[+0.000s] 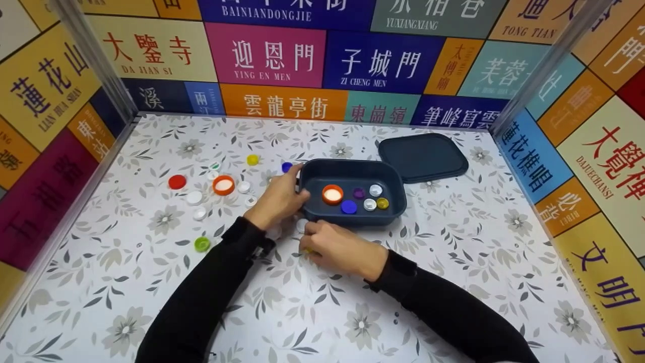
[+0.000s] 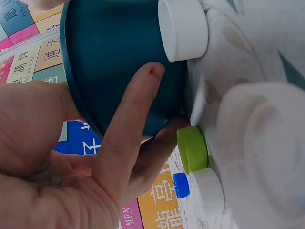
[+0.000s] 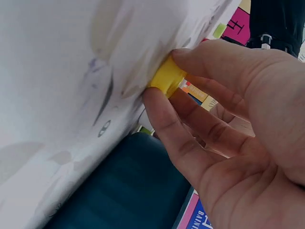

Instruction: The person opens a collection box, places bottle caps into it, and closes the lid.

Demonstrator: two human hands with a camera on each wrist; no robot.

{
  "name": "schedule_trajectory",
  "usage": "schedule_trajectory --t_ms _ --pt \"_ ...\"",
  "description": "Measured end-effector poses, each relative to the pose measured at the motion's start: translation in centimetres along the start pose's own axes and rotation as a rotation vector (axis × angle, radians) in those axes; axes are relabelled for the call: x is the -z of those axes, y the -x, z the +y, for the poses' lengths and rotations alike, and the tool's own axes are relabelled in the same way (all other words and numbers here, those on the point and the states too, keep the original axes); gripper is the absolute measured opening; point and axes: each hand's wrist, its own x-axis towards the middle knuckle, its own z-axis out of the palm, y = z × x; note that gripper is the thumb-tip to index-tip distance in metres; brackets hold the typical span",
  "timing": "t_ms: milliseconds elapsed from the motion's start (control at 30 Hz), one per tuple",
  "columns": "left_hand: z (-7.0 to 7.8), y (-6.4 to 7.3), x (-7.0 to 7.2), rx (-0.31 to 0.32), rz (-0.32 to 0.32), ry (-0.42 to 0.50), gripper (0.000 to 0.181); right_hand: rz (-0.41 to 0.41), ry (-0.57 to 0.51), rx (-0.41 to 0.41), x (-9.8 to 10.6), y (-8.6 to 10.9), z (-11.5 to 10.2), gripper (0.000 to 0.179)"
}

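A dark blue plastic box (image 1: pixel 360 220) stands with several bottle caps inside, among them an orange-rimmed cap (image 1: pixel 332 194) and a blue cap (image 1: pixel 348 206). My left hand (image 1: pixel 280 198) holds its left end, thumb over the rim and fingers along the outer wall, as the left wrist view shows. In front of the box, my right hand (image 1: pixel 345 248) pinches a yellow bottle cap (image 3: pixel 167 77) between thumb and index finger, right at the tabletop. In the left wrist view, a white cap (image 2: pixel 183 29) and a light green cap (image 2: pixel 192 150) lie close by the box wall.
Loose caps lie left of the box, including a red cap (image 1: pixel 177 182), an orange cap (image 1: pixel 223 185), a green cap (image 1: pixel 202 244) and a yellow cap (image 1: pixel 252 160). The dark lid (image 1: pixel 423 157) lies behind the box at right. Printed panels (image 1: pixel 272 55) wall in the floral tabletop (image 1: pixel 453 282).
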Motion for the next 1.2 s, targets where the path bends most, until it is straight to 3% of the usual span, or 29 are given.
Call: schedule_trajectory --t_ms 333,667,767,900,1067,1200 --pt "0.0 0.1 0.2 -0.009 -0.006 -0.005 0.08 -0.014 -0.02 0.013 0.8 0.1 -0.2 0.011" --pt "0.2 -0.1 0.3 0.008 -0.016 0.005 0.082 0.099 -0.169 0.025 5.3 0.9 0.6 0.02" --pt "0.2 -0.1 0.2 -0.001 -0.011 0.004 0.081 0.135 -0.175 0.004 6.9 1.0 1.7 0.021" --pt "0.1 -0.1 0.1 -0.002 -0.007 0.026 0.082 0.169 -0.168 -0.083 8.9 0.9 4.1 0.023" --pt "0.0 -0.2 0.0 0.009 -0.013 0.045 0.081 0.129 -0.122 -0.206 10.4 0.5 7.5 0.024" --pt "-0.1 -0.2 0.0 0.027 -0.024 0.074 0.082 0.072 -0.098 -0.255 10.6 -0.1 10.1 0.026"
